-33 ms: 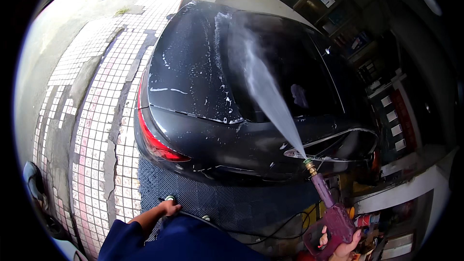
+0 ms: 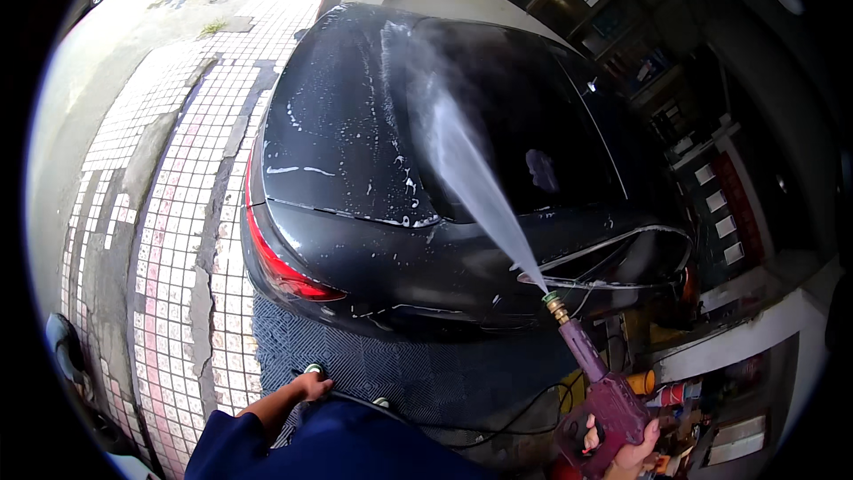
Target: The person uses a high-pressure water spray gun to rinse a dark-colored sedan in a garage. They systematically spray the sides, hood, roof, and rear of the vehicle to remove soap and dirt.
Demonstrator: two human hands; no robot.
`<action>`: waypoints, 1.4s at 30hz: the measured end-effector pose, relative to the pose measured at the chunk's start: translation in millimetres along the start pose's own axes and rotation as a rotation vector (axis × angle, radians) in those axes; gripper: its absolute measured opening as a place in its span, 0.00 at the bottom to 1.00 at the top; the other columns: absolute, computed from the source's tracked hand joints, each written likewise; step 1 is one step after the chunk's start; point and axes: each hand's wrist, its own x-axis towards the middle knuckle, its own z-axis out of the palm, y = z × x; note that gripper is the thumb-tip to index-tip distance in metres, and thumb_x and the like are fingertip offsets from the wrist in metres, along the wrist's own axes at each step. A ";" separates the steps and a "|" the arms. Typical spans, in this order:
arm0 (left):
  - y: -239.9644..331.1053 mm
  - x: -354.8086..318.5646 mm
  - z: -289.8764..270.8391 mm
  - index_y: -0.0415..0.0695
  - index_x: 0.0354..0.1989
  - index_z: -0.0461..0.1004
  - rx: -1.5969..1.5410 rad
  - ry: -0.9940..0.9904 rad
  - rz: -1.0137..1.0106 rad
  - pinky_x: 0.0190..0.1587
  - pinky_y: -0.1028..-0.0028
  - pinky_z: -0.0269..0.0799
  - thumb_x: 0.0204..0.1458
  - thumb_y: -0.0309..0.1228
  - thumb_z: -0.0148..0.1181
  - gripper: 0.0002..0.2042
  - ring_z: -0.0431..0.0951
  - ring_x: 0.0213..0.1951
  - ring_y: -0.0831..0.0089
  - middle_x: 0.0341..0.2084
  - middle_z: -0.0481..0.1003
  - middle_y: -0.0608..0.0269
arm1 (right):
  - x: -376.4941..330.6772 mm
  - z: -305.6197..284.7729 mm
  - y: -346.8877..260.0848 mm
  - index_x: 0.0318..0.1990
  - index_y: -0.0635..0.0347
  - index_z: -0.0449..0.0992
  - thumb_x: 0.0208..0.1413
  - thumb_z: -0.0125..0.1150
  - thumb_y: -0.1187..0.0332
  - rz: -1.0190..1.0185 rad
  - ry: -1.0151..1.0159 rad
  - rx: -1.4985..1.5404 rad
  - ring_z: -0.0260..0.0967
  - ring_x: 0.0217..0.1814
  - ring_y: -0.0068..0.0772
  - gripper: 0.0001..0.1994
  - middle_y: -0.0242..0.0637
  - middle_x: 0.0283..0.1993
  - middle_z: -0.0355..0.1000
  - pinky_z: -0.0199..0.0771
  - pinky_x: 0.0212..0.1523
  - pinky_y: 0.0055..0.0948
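A black car (image 2: 355,151) with streaks of white suds stands rear-end toward me. My right hand (image 2: 633,458) grips a purple spray gun (image 2: 609,404) at the lower right. Its brass nozzle (image 2: 555,305) points up and to the left. A white fan of water (image 2: 471,178) leaves the nozzle and hits the rear window and boot lid. My left hand (image 2: 311,385), in a blue sleeve, is low in the middle, closed around a black hose (image 2: 364,402) just behind the car's bumper.
A dark grid mat (image 2: 373,364) lies under the car's rear. Tiled pavement (image 2: 178,231) runs along the left. Shelves and cluttered containers (image 2: 702,391) crowd the right side. A dark rounded object (image 2: 67,351) sits at the lower left edge.
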 end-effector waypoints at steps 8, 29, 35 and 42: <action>91.9 -54.0 -51.4 0.38 0.38 0.82 0.589 0.020 0.235 0.55 0.52 0.73 0.65 0.55 0.38 0.32 0.79 0.50 0.41 0.40 0.81 0.38 | 16.0 -41.0 -84.2 0.48 0.69 0.75 0.66 0.31 0.34 -0.141 0.298 -0.127 0.65 0.14 0.35 0.40 0.44 0.28 0.74 0.69 0.16 0.33; 264.8 -84.5 103.4 0.39 0.24 0.78 0.717 -0.283 0.676 0.44 0.55 0.75 0.67 0.57 0.38 0.35 0.81 0.36 0.44 0.24 0.79 0.45 | -10.7 -188.4 -134.3 0.69 0.68 0.66 0.55 0.50 0.31 -0.022 -0.032 -0.449 0.71 0.19 0.28 0.48 0.43 0.31 0.77 0.72 0.21 0.25; 298.4 -79.6 188.5 0.39 0.26 0.79 0.843 -0.120 0.542 0.46 0.54 0.74 0.66 0.58 0.38 0.35 0.80 0.39 0.44 0.28 0.80 0.43 | 98.7 -336.1 -153.3 0.43 0.63 0.76 0.64 0.40 0.33 -0.285 0.233 -0.367 0.66 0.15 0.26 0.37 0.39 0.26 0.74 0.71 0.16 0.27; 362.6 -63.9 327.6 0.39 0.28 0.81 0.706 -0.179 0.489 0.47 0.55 0.74 0.66 0.61 0.39 0.36 0.82 0.39 0.44 0.29 0.80 0.38 | 156.5 -524.6 -177.5 0.35 0.59 0.76 0.58 0.43 0.27 -0.198 0.517 -0.463 0.63 0.15 0.23 0.38 0.32 0.22 0.69 0.66 0.17 0.26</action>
